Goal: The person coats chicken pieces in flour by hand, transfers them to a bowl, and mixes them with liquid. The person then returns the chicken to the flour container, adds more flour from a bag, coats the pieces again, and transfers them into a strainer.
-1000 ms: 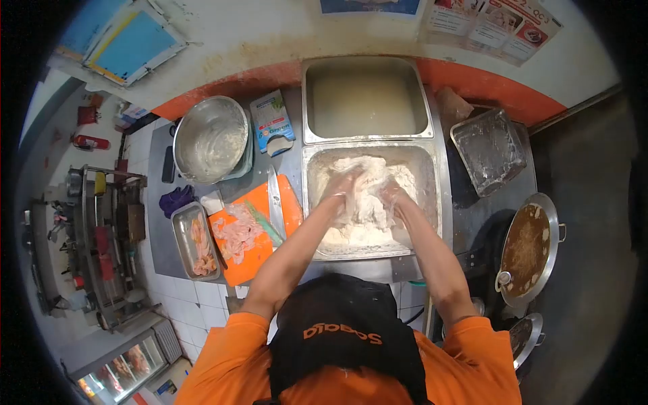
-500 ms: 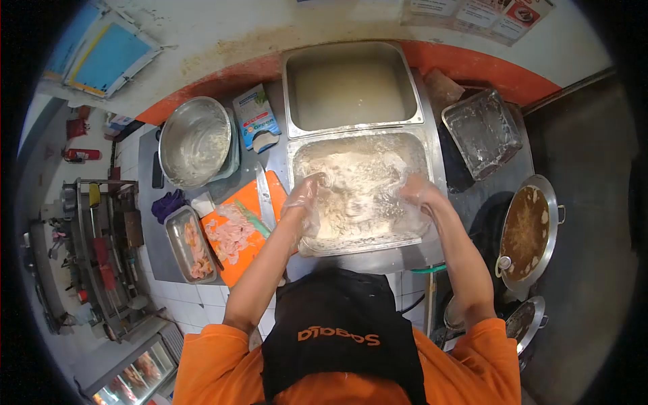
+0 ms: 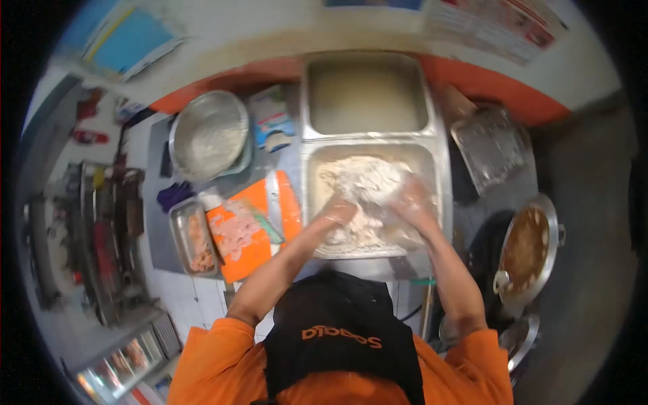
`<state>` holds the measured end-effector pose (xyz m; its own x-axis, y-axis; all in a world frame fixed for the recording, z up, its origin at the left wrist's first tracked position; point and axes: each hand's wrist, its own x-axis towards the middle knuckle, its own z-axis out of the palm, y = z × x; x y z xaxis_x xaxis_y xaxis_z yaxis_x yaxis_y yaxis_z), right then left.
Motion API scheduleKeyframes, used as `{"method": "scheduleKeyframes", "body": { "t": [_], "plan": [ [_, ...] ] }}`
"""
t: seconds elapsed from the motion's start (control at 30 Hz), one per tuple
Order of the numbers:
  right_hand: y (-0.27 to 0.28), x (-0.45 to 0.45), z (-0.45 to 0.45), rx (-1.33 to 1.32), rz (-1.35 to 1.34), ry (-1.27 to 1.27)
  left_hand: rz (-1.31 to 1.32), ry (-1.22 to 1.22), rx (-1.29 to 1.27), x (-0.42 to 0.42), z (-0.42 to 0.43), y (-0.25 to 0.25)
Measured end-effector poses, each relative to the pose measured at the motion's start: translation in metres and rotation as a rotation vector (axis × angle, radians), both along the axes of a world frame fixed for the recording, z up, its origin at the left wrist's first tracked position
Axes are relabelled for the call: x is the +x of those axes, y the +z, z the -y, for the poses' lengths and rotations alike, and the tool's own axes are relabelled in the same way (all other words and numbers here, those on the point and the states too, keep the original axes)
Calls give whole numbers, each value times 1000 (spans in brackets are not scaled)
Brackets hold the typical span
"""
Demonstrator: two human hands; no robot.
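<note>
Head view: two hands, left hand (image 3: 341, 212) and right hand (image 3: 413, 197), in one powder mass (image 3: 368, 177) inside front pan (1) (image 3: 425, 162); fingers blurred, cannot tell whether gripping. Rear pan: 1 (image 3: 364, 61). Knife: 1 (image 3: 273, 197). Orange board: 1 (image 3: 237, 270).

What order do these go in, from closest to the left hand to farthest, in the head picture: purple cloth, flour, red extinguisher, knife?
Starting from the left hand:
1. Flour: right at the hand.
2. Knife: just to its left.
3. Purple cloth: farther left.
4. Red extinguisher: farthest left, in the background.
</note>
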<state>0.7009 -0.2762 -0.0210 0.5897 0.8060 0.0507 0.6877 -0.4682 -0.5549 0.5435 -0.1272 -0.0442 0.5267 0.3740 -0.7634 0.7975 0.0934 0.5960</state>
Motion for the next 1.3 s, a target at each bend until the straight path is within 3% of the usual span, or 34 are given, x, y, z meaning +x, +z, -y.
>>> {"method": "scheduleKeyframes", "body": {
  "t": [0.07, 0.1, 0.13, 0.17, 0.23, 0.3, 0.33, 0.4, 0.43, 0.53, 0.6, 0.7, 0.83, 0.9, 0.93, 0.97, 1.0, 1.03, 1.1, 1.13, 1.17, 1.23, 1.3],
  "plan": [
    [60, 16, -29, -262, -497, 328, 127, 68, -35, -7, 5, -8],
    [38, 29, -21, 1, -1162, 305, 170, 117, -20, -9, 4, -13],
    [46, 34, -19, 156, -1592, 345, 180, 159, 16, -6, -1, -18],
    [45, 35, -22, -10, -1343, 210, 165, 211, 68, 2, -9, -25],
    [13, 36, -36, -205, -1265, 0, 29, 341, 232, 23, -22, -37],
    [-87, 44, -32, -79, -1420, -239, -125, 465, 389, 38, -25, -28],
    [-140, 49, -21, 212, -1632, -341, -13, 375, 289, 29, -27, -8],
    [-127, 32, -26, 184, -1347, -65, 211, 215, 47, 10, -33, 36],
    [-128, 29, -31, 179, -1202, 71, 179, 128, 202, 23, -24, 17],
    [-126, 57, -16, 66, -870, 77, 160, 80, 409, 55, -16, -55],
    [-44, 34, -21, -342, -195, 59, 175, 107, 446, 56, -20, -61],
    [-20, 35, 0, -203, -200, -71, 192, 156, 434, 35, -20, -30],
    [14, 33, -9, -134, -806, 125, 245, 189, 322, 10, -14, -21],
    [19, 32, -12, -254, -930, 34, 430, 188, 133, -10, -18, -9],
    [11, 33, -10, -327, -936, -62, 400, 191, 9, -11, -16, -21],
    [-48, 45, 4, -257, -1056, -266, 362, 195, -110, -11, -14, -33],
    [-96, 46, 17, -131, -1254, -285, 377, 150, -46, -5, -4, -48],
    [-70, 20, -2, -236, -1232, -293, 392, 107, 19, 1, 7, -63],
    [-76, -8, -10, 4, -1213, -118, 355, -117, 48, 17, 8, -114],
    [-27, -26, -33, -13, -1146, -72, 320, -149, 87, 20, 7, -114],
    [-38, -18, -28, 78, -995, -30, 284, -183, 126, 23, 7, -113],
    [-68, -5, -20, 233, -693, 58, 188, -96, 228, 22, 4, -58],
    [26, -18, -29, -145, -556, -139, 157, -173, 213, 15, -2, 18]
  ]
}}
